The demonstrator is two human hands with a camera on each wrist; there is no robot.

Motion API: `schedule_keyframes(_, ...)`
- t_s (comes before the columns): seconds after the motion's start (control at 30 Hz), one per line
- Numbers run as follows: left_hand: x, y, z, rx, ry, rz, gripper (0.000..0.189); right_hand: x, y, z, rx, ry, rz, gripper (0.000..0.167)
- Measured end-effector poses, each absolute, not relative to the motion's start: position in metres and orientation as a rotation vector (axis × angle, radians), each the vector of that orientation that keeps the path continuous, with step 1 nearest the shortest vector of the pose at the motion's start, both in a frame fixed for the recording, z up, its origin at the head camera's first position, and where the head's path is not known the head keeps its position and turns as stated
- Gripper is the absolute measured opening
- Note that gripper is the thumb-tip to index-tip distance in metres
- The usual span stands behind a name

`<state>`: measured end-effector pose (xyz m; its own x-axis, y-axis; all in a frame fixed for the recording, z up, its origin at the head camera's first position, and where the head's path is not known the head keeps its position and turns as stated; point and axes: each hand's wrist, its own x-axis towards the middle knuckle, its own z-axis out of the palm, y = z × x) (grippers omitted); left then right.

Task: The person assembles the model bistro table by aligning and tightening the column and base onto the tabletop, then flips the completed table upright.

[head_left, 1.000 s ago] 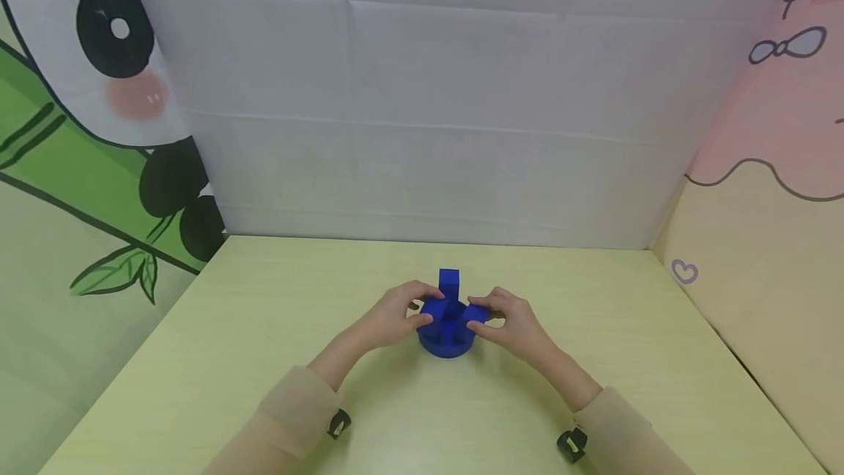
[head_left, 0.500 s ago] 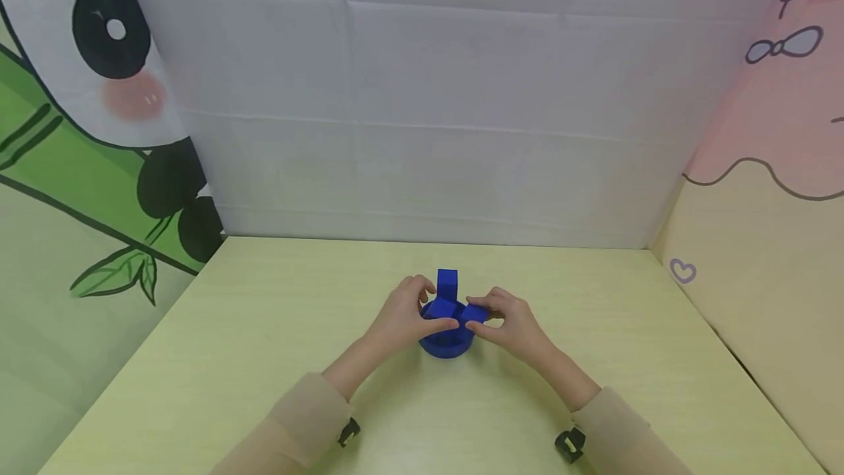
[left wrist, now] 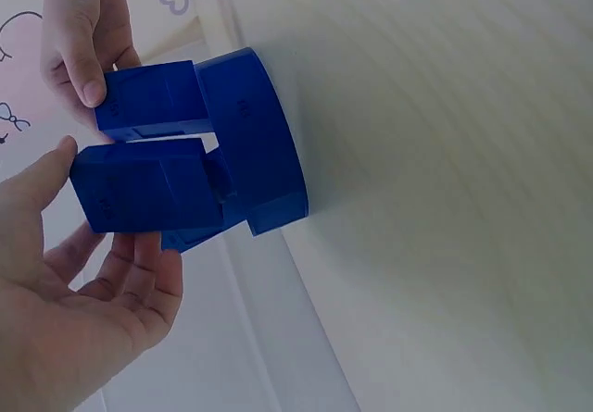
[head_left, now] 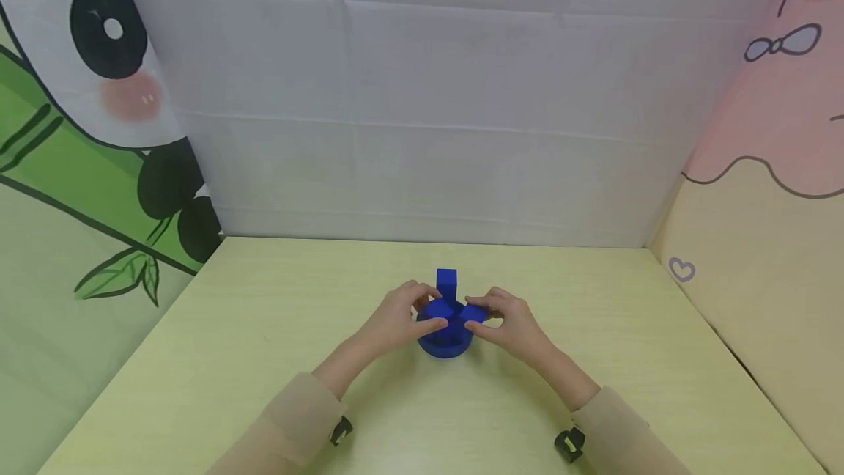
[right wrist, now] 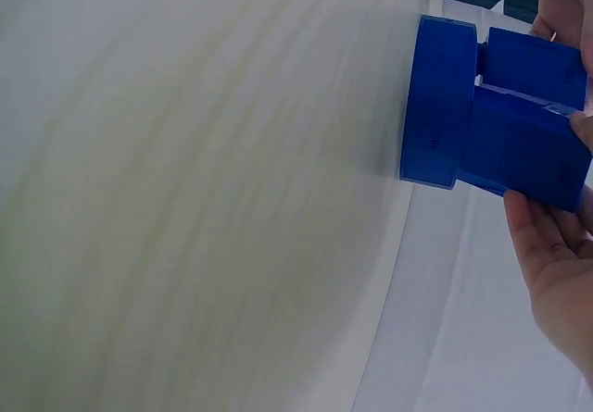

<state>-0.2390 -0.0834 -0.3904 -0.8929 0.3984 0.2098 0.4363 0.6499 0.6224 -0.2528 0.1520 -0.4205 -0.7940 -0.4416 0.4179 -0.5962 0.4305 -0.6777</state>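
A round blue base (head_left: 445,347) stands on the table, with three blue blocks rising from it. My left hand (head_left: 394,319) holds the left block (left wrist: 148,188) between thumb and fingertips. A narrow gap with a smaller blue part shows between that block and the base in the left wrist view. On the other side my right hand (head_left: 513,325) pinches the right block (right wrist: 523,148), which looks to sit against the base. The back block (head_left: 446,283) stands taller in the head view, untouched by either hand. The insides of the base are partly hidden by fingers and blocks.
The pale wooden table (head_left: 264,314) reaches back to a white cloth wall (head_left: 448,94). Side panels with cartoon prints stand to the left (head_left: 53,328) and right (head_left: 758,262). Dark wrist devices (head_left: 570,445) sit at both sleeve cuffs.
My left hand shifts right over the left block, its thumb moving across the front, then draws back slightly left. The left block has turned a little. My right hand stays nearly still on its block.
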Motion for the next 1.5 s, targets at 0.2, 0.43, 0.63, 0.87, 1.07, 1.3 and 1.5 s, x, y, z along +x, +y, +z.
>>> schedule_keyframes(0.2,-0.241,-0.098,-0.389,-0.933,-2.803,-1.048,0.032,-0.252,0.153,-0.420,0.925,-2.501,1.311,0.040)
schedule_keyframes(0.43,-0.239,-0.112,-0.383,-1.019,-2.895,-1.082,0.034,-0.252,0.153,-0.419,0.927,-2.492,1.315,0.040)
schedule_keyframes(0.63,-0.242,-0.114,-0.382,-1.054,-2.879,-1.069,0.036,-0.253,0.153,-0.419,0.925,-2.490,1.322,0.039)
schedule_keyframes(0.87,-0.239,-0.103,-0.383,-0.733,-2.824,-1.098,0.057,-0.253,0.153,-0.420,0.936,-2.499,1.313,0.042)
schedule_keyframes(1.07,-0.236,-0.096,-0.384,-0.574,-2.832,-1.049,0.057,-0.253,0.152,-0.420,0.915,-2.502,1.309,0.040)
schedule_keyframes(1.3,-0.241,-0.105,-0.387,-0.709,-2.820,-1.090,0.050,-0.253,0.152,-0.421,0.928,-2.486,1.306,0.039)
schedule_keyframes(1.5,-0.252,-0.119,-0.391,-0.924,-2.777,-1.132,0.035,-0.253,0.152,-0.420,0.917,-2.499,1.301,0.040)
